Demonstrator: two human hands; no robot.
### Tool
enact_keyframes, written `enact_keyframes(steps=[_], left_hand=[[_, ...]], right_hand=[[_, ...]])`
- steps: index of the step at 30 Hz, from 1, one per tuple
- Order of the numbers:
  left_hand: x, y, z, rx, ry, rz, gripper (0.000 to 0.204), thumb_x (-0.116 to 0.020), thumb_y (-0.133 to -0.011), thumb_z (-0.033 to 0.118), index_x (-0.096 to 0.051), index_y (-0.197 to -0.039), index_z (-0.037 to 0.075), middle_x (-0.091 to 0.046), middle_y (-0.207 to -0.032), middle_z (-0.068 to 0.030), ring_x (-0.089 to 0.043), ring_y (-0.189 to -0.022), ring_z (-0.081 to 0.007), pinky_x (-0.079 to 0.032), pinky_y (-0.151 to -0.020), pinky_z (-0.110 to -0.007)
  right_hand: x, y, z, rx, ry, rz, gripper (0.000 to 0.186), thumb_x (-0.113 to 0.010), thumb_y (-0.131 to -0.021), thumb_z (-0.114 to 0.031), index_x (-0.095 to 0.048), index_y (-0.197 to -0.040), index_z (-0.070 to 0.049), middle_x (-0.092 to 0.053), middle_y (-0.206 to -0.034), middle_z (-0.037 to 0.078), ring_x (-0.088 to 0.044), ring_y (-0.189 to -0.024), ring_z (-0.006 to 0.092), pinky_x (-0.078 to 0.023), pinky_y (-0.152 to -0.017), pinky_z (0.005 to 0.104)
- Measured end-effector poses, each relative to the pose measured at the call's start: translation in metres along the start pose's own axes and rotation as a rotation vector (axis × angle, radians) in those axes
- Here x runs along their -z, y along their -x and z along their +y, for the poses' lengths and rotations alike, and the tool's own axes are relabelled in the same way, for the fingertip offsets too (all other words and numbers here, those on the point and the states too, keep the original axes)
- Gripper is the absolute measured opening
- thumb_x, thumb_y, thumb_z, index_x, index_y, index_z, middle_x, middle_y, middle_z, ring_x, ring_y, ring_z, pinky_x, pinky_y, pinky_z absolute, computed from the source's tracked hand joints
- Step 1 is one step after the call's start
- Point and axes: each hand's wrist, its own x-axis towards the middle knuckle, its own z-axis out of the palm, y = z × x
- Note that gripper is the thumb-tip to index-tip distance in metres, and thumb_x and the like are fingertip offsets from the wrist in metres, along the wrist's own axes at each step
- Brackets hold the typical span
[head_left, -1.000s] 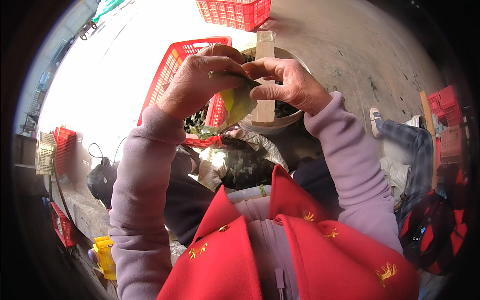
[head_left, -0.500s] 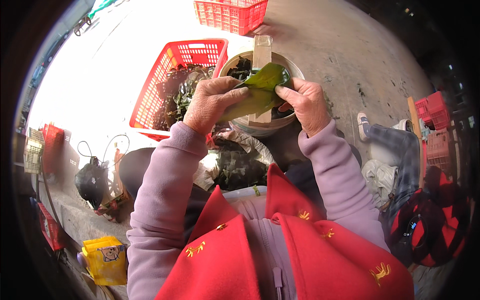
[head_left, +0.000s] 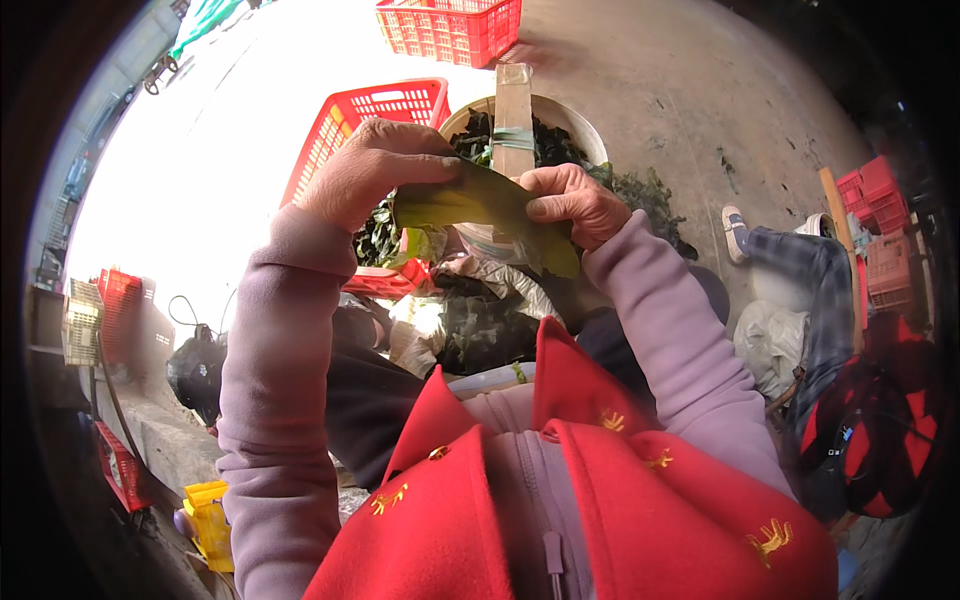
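Between my two hands stretches a broad, flat, green-brown kelp blade. My left hand pinches its left end. With thumb and fingers closed, my right hand grips it farther right, and a free end hangs below. Behind the blade stands a round pale bucket with dark seaweed inside. A wooden board bound with greenish cord lies across the bucket's top. The red basket to its left is partly hidden by my left hand and arm. Dark seaweed lies on a pale sack between my legs.
More dark seaweed lies on the floor right of the bucket. Another red basket stands farther off. At the right, a person's checked trouser leg and shoe show beside a whitish sack. A yellow bag sits lower left.
The kelp blade has come nearer to me and is spread wider. My left hand has moved left and up, my right hand slightly left and down. More of the bucket shows.
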Motion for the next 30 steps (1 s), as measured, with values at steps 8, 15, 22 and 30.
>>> enact_keyframes(steps=[8, 15, 22, 30], left_hand=[[-0.013, -0.024, -0.003, -0.148, 0.000, -0.253, 0.016, -0.058, -0.076, 0.005, -0.065, -0.087, -0.003, -0.064, -0.089, -0.0091, -0.062, -0.083, -0.0173, -0.047, -0.076, -0.026], [-0.009, -0.032, -0.009, -0.212, -0.184, -0.173, 0.016, -0.060, -0.072, 0.005, -0.065, -0.085, -0.002, -0.064, -0.083, -0.0078, -0.062, -0.081, -0.0169, -0.048, -0.073, -0.025], [0.016, -0.038, -0.062, 0.103, 0.050, 0.035, 0.014, -0.064, -0.075, 0.009, -0.066, -0.083, -0.002, -0.064, -0.081, -0.0065, -0.059, -0.076, -0.0113, -0.045, -0.072, -0.025], [-0.012, -0.067, -0.152, 0.177, 0.434, 0.158, 0.033, -0.064, -0.074, -0.003, -0.059, -0.105, 0.005, -0.057, -0.079, -0.0006, -0.056, -0.072, -0.0097, -0.045, -0.066, -0.022]], right_hand=[[0.011, -0.017, 0.018, 0.001, -0.197, -0.198, 0.088, -0.047, -0.077, -0.067, -0.038, -0.125, 0.007, -0.055, -0.113, 0.022, -0.055, -0.104, 0.0298, -0.041, -0.091, 0.0382], [0.020, -0.012, 0.024, 0.015, -0.043, -0.034, 0.021, -0.068, -0.072, -0.003, -0.062, -0.093, 0.002, -0.064, -0.088, 0.006, -0.059, -0.082, 0.0131, -0.044, -0.077, 0.0228], [0.061, 0.008, 0.016, 0.015, 0.155, 0.285, 0.020, -0.068, -0.075, -0.007, -0.058, -0.092, -0.001, -0.062, -0.087, 0.004, -0.057, -0.074, 0.0091, -0.046, -0.072, 0.0223], [0.087, -0.007, 0.044, 0.186, 0.288, 0.795, 0.020, -0.056, -0.081, 0.001, -0.056, -0.101, 0.001, -0.061, -0.083, 0.004, -0.054, -0.076, 0.0068, -0.044, -0.072, 0.0197]])
